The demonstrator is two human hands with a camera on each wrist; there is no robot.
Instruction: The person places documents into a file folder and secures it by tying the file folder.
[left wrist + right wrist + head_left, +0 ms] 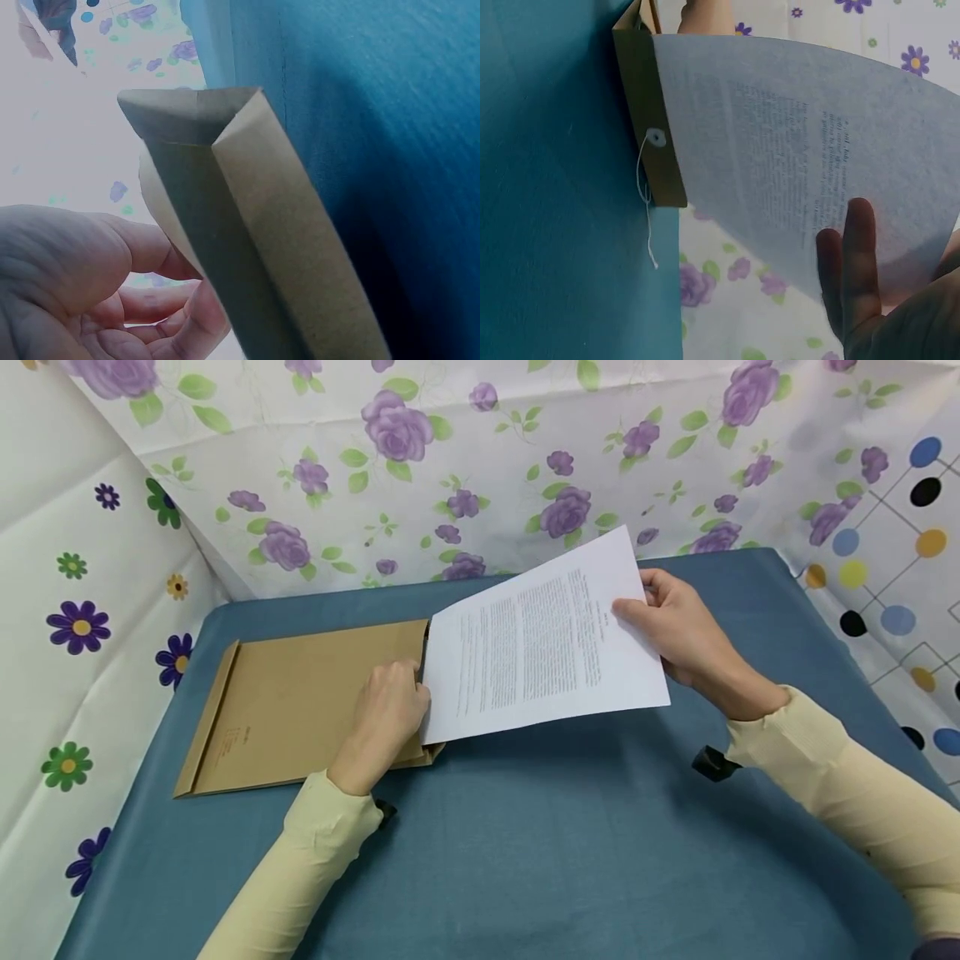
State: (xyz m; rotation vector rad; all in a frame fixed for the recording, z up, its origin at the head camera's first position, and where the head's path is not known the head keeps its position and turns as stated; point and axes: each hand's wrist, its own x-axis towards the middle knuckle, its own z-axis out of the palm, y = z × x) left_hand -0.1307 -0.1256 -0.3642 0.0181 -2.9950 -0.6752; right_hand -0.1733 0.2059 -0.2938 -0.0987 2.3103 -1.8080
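Note:
A brown kraft document envelope (292, 702) lies on the blue cloth with its mouth facing right. My left hand (384, 714) pinches the upper panel at that mouth between thumb and fingers, and the left wrist view shows the opening (199, 120) standing apart. From the mouth slants a white printed sheet (517, 652), its far end raised above the cloth. My right hand (686, 631) grips the sheet's right edge, thumb on the printed face and fingers behind. A string on a round button (656, 137) hangs from the envelope's flap in the right wrist view.
The blue cloth (525, 860) covers the table. Behind it hangs a white sheet with purple flowers (397, 427); patterned sheets also stand at the left (45, 693) and right (892, 577). Black wrist mounts (715, 764) sit under the sleeves.

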